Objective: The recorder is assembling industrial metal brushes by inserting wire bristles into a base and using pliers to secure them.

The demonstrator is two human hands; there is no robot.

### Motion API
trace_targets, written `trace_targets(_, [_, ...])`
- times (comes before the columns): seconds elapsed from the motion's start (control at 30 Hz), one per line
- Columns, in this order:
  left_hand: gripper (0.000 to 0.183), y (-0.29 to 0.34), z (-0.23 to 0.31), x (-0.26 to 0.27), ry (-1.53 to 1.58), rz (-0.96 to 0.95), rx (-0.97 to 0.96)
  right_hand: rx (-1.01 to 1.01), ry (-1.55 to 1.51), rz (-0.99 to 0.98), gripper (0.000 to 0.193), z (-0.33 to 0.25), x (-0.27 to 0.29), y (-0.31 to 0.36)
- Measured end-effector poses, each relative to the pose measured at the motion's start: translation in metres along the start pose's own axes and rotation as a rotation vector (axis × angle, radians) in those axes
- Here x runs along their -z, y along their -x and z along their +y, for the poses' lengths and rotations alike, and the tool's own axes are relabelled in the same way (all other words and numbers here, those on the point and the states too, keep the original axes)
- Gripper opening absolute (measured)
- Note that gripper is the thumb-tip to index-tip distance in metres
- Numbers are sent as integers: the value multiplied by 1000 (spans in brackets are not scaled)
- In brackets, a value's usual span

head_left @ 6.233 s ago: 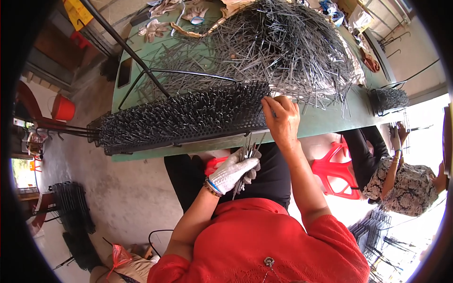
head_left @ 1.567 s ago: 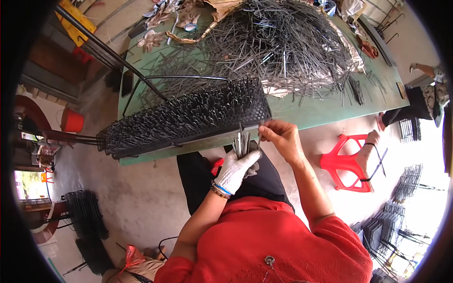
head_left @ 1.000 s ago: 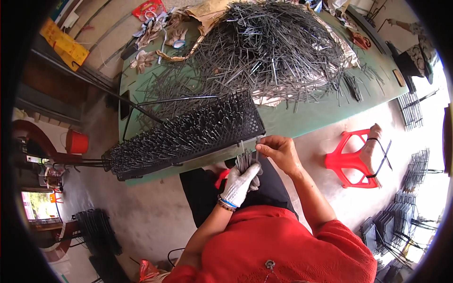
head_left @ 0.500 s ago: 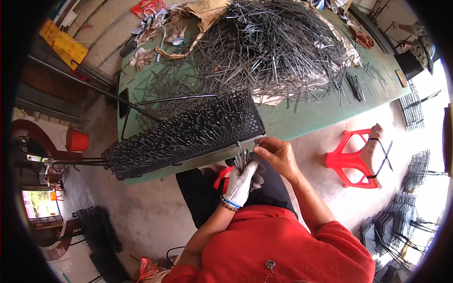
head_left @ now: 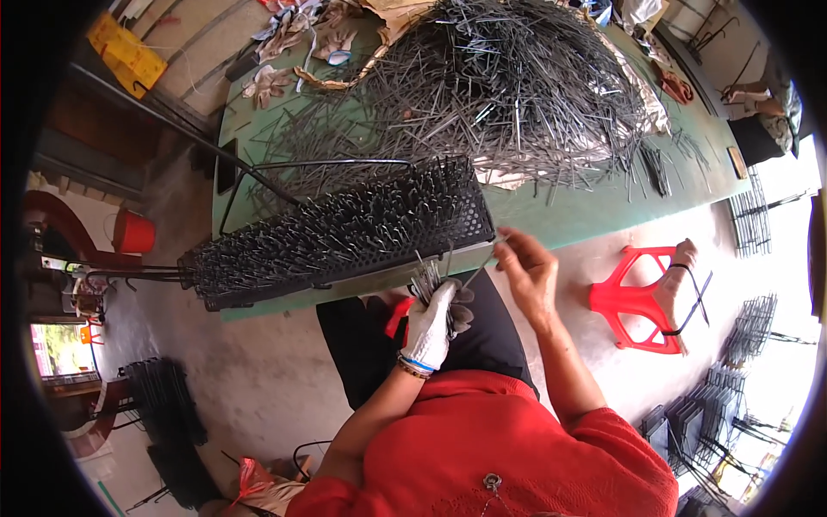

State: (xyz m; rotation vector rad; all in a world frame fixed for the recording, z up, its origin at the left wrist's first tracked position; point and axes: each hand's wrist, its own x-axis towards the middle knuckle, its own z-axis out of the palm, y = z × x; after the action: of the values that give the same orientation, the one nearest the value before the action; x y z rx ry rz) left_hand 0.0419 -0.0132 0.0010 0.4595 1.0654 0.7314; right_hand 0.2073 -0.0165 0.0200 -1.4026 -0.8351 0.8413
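My left hand, in a white glove with grey fingertips, is closed around a small bundle of thin metal rods that stick up past the fingers. My bare right hand pinches the end of a single thin metal rod, which slants from the fingertips down toward the gloved hand. Just beyond both hands, along the table's near edge, lies a long black perforated rack packed with many upright dark rods. The right fingertips are close to the rack's right end.
A large heap of loose metal rods covers much of the green table. Crumpled gloves lie at its far left. A red plastic stool stands to the right, a red bucket to the left. Wire racks line the right side.
My right hand has moved right and slightly up, away from the left, drawing the single rod out to the side. The gloved hand has shifted a little left with the bundle.
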Motion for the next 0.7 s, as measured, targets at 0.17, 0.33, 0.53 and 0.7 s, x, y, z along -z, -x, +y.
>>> trace_targets(0.17, [25, 0, 3, 4, -70, -67, 49, 429, 327, 59, 31, -32, 3, -45])
trace_targets(0.33, [21, 0, 6, 1, -82, -98, 94, 675, 407, 60, 33, -28, -11, -76])
trace_targets(0.53, [19, 5, 8, 8, -93, -106, 95, 759, 511, 41, 34, -12, -19, -83])
trace_targets(0.7, [20, 6, 10, 8, -99, -99, 116, 813, 648, -38, 32, -16, -19, -81])
